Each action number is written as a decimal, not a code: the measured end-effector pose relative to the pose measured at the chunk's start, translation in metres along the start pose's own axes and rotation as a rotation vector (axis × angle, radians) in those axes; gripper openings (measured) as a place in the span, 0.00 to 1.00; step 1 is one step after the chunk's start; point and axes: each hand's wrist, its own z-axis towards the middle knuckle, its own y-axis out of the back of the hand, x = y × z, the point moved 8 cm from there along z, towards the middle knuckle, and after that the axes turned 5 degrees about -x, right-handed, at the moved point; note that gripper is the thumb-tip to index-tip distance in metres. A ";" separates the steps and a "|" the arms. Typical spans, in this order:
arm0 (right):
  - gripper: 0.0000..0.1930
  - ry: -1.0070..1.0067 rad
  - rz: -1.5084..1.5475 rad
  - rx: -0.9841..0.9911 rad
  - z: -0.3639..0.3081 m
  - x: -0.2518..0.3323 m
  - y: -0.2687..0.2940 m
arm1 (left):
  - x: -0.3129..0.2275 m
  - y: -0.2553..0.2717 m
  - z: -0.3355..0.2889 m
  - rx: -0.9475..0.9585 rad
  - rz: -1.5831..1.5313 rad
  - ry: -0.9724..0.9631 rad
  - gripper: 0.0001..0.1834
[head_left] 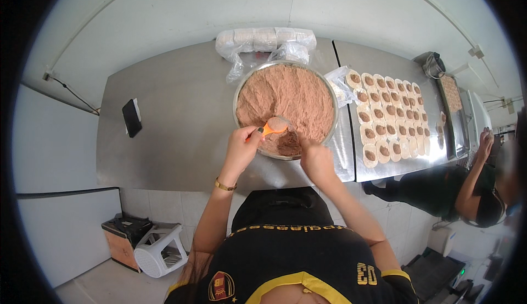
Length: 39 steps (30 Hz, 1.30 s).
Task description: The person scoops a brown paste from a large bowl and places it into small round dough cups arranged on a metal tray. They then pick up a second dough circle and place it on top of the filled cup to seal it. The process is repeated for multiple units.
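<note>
A wide metal bowl [240, 87] full of pinkish-brown minced filling stands on the steel counter [175, 112]. My left hand [241, 147] grips an orange spoon [270, 129] loaded with filling at the bowl's near edge. My right hand [315, 158] is just beside it at the rim, holding a wrapper with a dark lump of filling [288, 144] in it. To the right of the bowl, several round wrappers with filling [387, 114] lie in rows on the counter.
Plastic bags of stacked wrappers [263, 40] lie behind the bowl. A black phone [132, 117] rests at the counter's left. Another person [472, 188] works at the right by a tray [451, 92]. A white stool [156, 252] stands on the floor at lower left.
</note>
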 end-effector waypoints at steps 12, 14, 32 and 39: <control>0.16 -0.138 -0.001 0.063 0.010 0.004 0.029 | -0.052 -0.031 -0.004 -0.010 0.557 -0.445 0.08; 0.19 -0.146 -0.035 0.082 0.006 0.007 0.041 | -0.049 -0.028 0.000 -0.073 0.575 -0.413 0.08; 0.22 0.185 -0.246 0.010 0.016 0.010 0.045 | -0.056 -0.016 0.007 -0.078 0.522 -0.367 0.08; 0.20 0.207 -0.341 0.080 0.025 0.011 0.058 | -0.067 -0.021 -0.001 -0.062 0.588 -0.491 0.08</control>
